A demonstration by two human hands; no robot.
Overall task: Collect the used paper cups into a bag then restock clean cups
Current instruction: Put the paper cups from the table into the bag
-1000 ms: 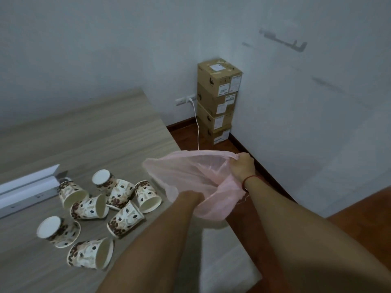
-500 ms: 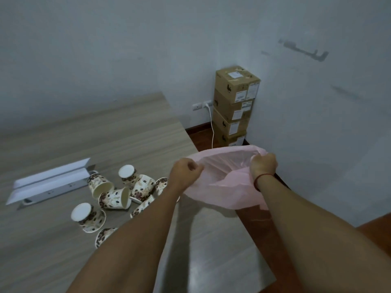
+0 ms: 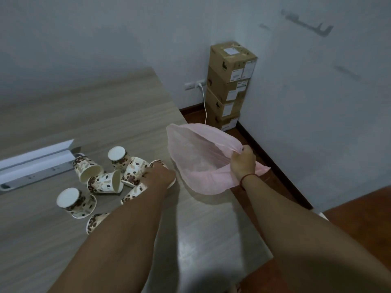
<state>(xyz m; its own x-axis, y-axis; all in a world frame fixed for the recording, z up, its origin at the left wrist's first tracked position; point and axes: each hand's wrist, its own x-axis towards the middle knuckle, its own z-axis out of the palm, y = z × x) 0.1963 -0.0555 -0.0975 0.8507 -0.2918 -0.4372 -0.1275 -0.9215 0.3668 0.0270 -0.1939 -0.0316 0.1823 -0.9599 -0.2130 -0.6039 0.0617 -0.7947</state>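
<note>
Several used paper cups with a coffee-bean print lie scattered on the wooden table [image 3: 105, 123]. One stands upside down [image 3: 72, 203], another lies on its side [image 3: 105, 182]. My left hand [image 3: 158, 176] is down on the rightmost cup [image 3: 157, 162] of the pile, fingers curled over it and hiding most of it. My right hand [image 3: 243, 161] pinches the rim of a thin pink plastic bag [image 3: 201, 157], holding it with its mouth wide apart just past the table's right edge.
A long white folded sleeve [image 3: 36, 157] lies on the table left of the cups. Cardboard boxes [image 3: 230, 85] are stacked in the room's corner, beside a wall outlet with a white cable [image 3: 204, 102]. Reddish wood floor [image 3: 349, 218] lies to the right.
My left hand has let go of the bag's rim and dropped left onto the nearest cup. The right hand still holds the bag, which has sagged lower.
</note>
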